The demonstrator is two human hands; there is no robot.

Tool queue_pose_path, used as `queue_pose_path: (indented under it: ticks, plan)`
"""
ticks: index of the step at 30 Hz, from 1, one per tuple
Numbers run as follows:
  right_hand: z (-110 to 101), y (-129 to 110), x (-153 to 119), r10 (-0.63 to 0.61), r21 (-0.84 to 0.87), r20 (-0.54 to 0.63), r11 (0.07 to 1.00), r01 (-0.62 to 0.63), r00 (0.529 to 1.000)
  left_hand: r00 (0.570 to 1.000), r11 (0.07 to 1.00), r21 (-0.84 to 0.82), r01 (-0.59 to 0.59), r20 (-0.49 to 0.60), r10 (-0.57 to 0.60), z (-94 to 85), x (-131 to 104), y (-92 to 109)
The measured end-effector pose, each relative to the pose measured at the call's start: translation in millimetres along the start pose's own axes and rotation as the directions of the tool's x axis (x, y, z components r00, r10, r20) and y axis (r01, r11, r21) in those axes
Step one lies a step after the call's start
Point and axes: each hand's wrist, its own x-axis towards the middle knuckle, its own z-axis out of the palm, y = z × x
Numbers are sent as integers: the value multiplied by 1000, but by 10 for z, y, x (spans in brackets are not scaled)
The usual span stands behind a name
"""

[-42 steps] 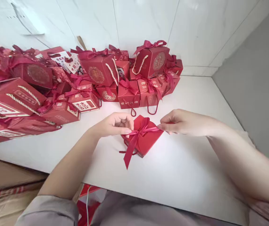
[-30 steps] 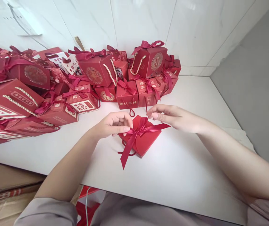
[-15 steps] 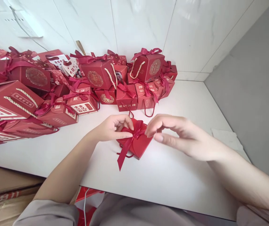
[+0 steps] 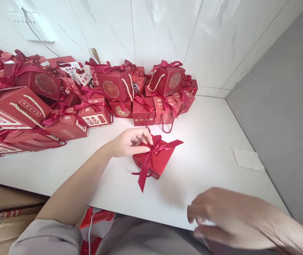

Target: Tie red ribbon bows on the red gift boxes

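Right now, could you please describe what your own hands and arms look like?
Both the left hand and the right hand are bare, with no gloves. The left sleeve is a soft greyish mauve, gathered in folds near the elbow, leaving the forearm uncovered. Thin dark strands cross the right forearm; its sleeve is out of view.

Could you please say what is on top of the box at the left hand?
A ribbon bow, held by the left hand; the lid beneath is partly hidden.

left bare hand (image 4: 132, 142) pinches crimson satin bow (image 4: 156, 145) on bright-red cardboard box (image 4: 163, 160) | right bare hand (image 4: 224, 216) empty, near white tabletop (image 4: 210, 159) edge | ribboned red boxes (image 4: 144, 113) behind
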Motion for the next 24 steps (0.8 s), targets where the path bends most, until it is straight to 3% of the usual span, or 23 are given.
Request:
queue_pose_path:
  ticks: [3, 4, 6, 8, 11, 15, 19, 24]
  plan:
    - [-340, 91, 73, -79, 267, -123, 957, 110, 989, 998, 1000, -5, 3, -61, -3, 19, 3, -10]
    - [-468, 127, 129, -65, 346, -230, 927, 145, 971, 997, 1000, -11, 6, -76, -7, 22, 1, -11]
    - [-690, 201, 292, -15, 387, -502, 890, 240, 865, 997, 999, -42, 21, -77, -24, 20, -5, -9]
    - [-840, 259, 513, 55, 395, -607, 886, 241, 792, 997, 993, -94, 64, -42, -69, 13, -13, -3]
    - [-941, 302, 879, 33, 482, -528, 834, 267, 849, 992, 982, -141, 127, 14, -127, 5, -19, 13]
    - [-965, 315, 1200, -71, 601, -388, 736, 311, 919, 996, 990, -111, 89, 15, -88, -3, -8, 31]
    - [-958, 352, 1235, -103, 630, -360, 707, 323, 927, 995, 992, -87, 91, -37, -95, -30, 1, 34]
    - [-932, 419, 1234, 3, 664, -415, 685, 300, 910, 989, 989, -79, 126, -73, -132, -55, -3, 43]
